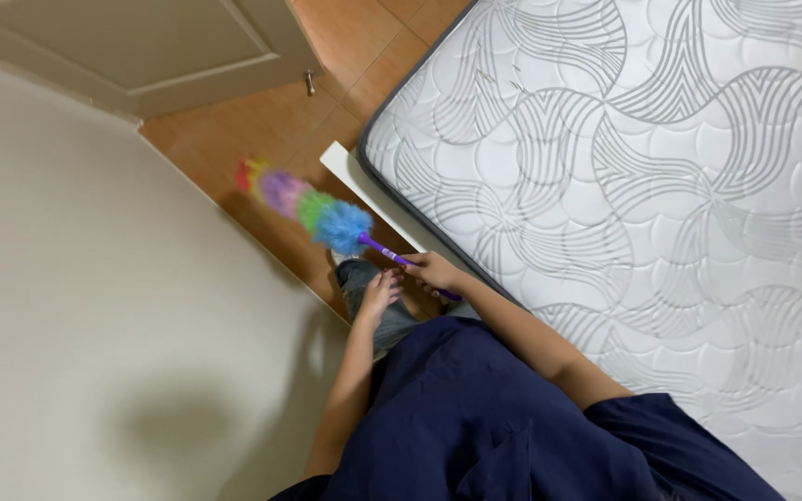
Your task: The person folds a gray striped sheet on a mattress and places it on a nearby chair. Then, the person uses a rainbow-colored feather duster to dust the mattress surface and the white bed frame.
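The right hand (pixel 433 272) near the middle grips the purple handle of a fluffy rainbow duster (pixel 313 209), held over the brown floor (pixel 262 130) beside the mattress (pixel 624 186). The left hand (pixel 378 295) hangs loose, fingers together. Dusting seems underway; next it needs careful, low sweeping.

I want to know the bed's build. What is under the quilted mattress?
Under the mattress, a white bed frame edge sticks out at the corner, above the brown tiled floor. The rest of the frame is covered by the mattress.
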